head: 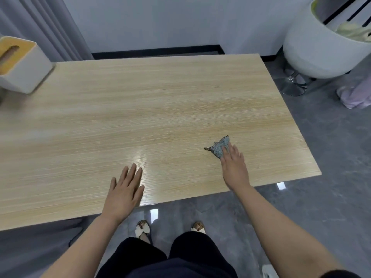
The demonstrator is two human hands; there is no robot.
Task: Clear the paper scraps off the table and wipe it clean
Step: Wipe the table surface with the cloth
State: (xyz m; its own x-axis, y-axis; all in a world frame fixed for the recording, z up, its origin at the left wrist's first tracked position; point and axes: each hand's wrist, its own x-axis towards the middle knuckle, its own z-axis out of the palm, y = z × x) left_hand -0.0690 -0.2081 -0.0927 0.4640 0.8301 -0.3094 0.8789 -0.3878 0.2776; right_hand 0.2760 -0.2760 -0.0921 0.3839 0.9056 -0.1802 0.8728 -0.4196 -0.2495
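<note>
Left hand (124,194) lies flat on table (140,109); right hand (233,165), fingers straight, presses cloth (219,148).

A tissue box (22,65) stands left; a white chair (321,47) stands right.

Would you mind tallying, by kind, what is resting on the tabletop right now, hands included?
Hands: 2, the left hand flat near the front edge and the right hand pressing on the cloth
Cleaning cloths: 1, the grey cloth
Tissue boxes: 1, the white tissue box at the far left corner
Paper scraps: 0 visible
Total: 4 on the table
</note>
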